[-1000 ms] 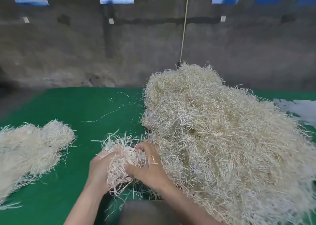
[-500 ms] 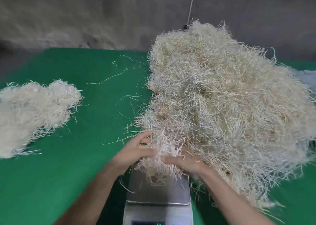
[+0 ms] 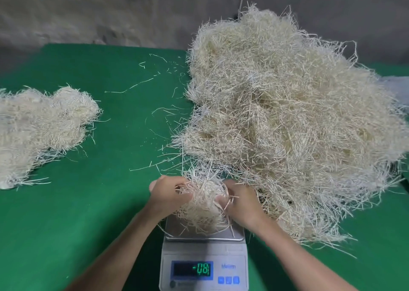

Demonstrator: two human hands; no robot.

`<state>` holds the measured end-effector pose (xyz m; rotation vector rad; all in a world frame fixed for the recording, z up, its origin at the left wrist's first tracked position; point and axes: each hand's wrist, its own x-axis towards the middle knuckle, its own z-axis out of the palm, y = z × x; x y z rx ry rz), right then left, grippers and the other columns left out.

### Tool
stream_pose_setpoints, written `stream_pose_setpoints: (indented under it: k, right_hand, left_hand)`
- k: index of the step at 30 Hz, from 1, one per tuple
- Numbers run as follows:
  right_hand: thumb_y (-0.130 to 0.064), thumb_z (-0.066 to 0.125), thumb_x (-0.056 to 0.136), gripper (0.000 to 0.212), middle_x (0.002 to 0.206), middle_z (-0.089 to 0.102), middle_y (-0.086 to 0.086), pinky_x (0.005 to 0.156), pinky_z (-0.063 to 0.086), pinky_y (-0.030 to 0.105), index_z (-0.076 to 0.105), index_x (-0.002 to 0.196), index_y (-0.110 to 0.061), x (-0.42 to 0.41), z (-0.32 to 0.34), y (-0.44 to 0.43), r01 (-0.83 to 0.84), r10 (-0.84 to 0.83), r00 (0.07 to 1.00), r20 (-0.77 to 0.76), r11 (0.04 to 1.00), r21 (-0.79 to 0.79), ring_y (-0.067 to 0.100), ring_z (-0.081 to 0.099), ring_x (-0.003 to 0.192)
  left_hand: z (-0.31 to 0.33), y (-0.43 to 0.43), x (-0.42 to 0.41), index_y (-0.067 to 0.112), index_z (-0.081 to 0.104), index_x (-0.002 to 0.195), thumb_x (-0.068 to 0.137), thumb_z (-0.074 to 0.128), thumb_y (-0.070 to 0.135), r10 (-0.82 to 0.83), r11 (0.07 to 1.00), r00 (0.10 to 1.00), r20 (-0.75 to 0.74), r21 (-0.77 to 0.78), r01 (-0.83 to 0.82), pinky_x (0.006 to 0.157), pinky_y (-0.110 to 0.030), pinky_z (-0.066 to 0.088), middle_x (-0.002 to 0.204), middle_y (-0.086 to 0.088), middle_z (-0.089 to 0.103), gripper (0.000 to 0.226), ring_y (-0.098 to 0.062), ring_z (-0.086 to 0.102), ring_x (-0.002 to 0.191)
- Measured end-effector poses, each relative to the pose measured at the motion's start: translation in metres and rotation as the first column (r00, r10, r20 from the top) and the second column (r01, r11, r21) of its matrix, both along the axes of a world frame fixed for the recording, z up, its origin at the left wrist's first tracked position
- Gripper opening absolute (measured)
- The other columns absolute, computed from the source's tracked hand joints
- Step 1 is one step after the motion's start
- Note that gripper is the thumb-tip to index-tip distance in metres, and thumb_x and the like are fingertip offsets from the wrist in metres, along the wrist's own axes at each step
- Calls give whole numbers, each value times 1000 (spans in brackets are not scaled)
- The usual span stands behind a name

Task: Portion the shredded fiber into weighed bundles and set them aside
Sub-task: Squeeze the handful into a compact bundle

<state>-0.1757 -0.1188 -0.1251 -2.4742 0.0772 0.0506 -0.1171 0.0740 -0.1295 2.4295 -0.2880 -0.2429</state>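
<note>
The left hand point(image 3: 168, 193) and the right hand point(image 3: 240, 204) each gripped one side of a small bundle point(image 3: 203, 208) of shredded fiber. The fingers point(image 3: 180, 183) of the left hand were curled into the strands. The right hand's fingers were curled in too, and the tips of both hands were partly hidden in the fluff. The bundle sat right between the two hands, over the shiny metal plate of a scale point(image 3: 204, 244). Its bottom strands reached down to the plate, but it was hard to tell if the bundle's weight rested there. The fiber was pale, dry and thin, like stiff straw, and it poked out every way. The scale was a gray box with a small screen point(image 3: 192, 269) that showed green glowing numbers with a minus sign in front. A big pile point(image 3: 287, 113) of the same fiber rose like a fuzzy hill to the right, just beside the right hand. A smaller, flatter pile point(image 3: 39, 124) lay well apart on the left. Loose strands point(image 3: 137, 84) lay between them on the smooth green table cover point(image 3: 88, 213). A rough gray wall point(image 3: 110, 14) stood behind.
</note>
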Motion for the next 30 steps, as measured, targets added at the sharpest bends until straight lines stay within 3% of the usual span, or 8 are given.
stream_pose_setpoints:
  k: [3, 5, 7, 10, 14, 21, 24, 30]
  right_hand:
    - [-35, 67, 86, 48, 75, 46, -18, 59, 31, 12, 51, 130, -24, -3, 7, -4, -58, 58, 998, -27, 998, -6, 1, 45, 69]
    - [-40, 70, 82, 55, 89, 50, -24, 69, 37, 12, 49, 131, -29, -4, 19, -11, -57, 60, 997, -54, 997, 46, -1, 51, 82]
    - [-42, 72, 78, 56, 104, 51, -22, 76, 39, 10, 49, 127, -34, -3, 33, -19, -30, 40, 995, -92, 993, 114, -1, 52, 94]
    - [-57, 70, 65, 62, 101, 55, -18, 67, 43, 9, 51, 118, -33, 1, 56, -26, 8, 6, 997, -79, 986, 169, -4, 54, 89]
    - [-72, 53, 54, 67, 103, 53, -17, 80, 42, 22, 51, 109, -33, 4, 71, -26, 54, -65, 996, 52, 980, 193, 3, 52, 95]
    - [-46, 61, 83, 47, 123, 51, -10, 90, 36, 26, 54, 126, -26, 10, 69, -20, 8, -31, 990, 137, 987, 163, 3, 45, 107]
    - [-49, 60, 81, 48, 120, 52, -13, 93, 39, 26, 54, 124, -28, 12, 69, -18, 13, -36, 991, 130, 984, 176, 3, 47, 107]
    - [-54, 56, 76, 50, 117, 51, -17, 95, 40, 27, 55, 120, -31, 14, 69, -18, 21, -46, 991, 124, 980, 197, 3, 49, 107]
  left_hand:
    - [-1, 6, -3, 30, 61, 72, 81, 65, 21, 1, 997, 997, 75, 75, -7, 101, -29, 22, 71, 20, 50, 14, -9, 43, 87]
    - [-1, 9, -5, 25, 61, 63, 80, 66, 21, -8, 994, 996, 91, 106, -2, 107, -38, 20, 72, 16, 58, 18, -10, 46, 88]
    - [5, 13, -3, 32, 65, 76, 76, 67, 26, -17, 999, 999, 50, 51, 14, 111, -44, 18, 87, 20, 61, 6, -9, 47, 98]
    - [22, 22, 3, 43, 57, 87, 68, 67, 45, 9, 981, 994, -106, -191, -29, 108, -45, 27, 107, 21, 56, 21, -9, 48, 111]
    - [37, 24, 8, 38, 55, 94, 87, 62, 33, 155, 903, 983, -99, -389, -181, 106, -41, 29, 130, 5, 50, 12, -12, 43, 119]
    - [45, 14, 6, 38, 64, 87, 88, 62, 25, 171, 832, 984, -53, -527, -173, 106, -47, 36, 110, 16, 63, 13, -13, 54, 115]
    - [45, 12, 8, 35, 66, 83, 87, 63, 23, 183, 811, 982, -50, -557, -179, 103, -39, 40, 100, 21, 65, 13, -7, 57, 108]
    - [46, 8, 10, 32, 66, 84, 87, 63, 22, 157, 808, 986, -55, -567, -160, 77, -19, 40, 88, 27, 67, 11, 12, 59, 86]
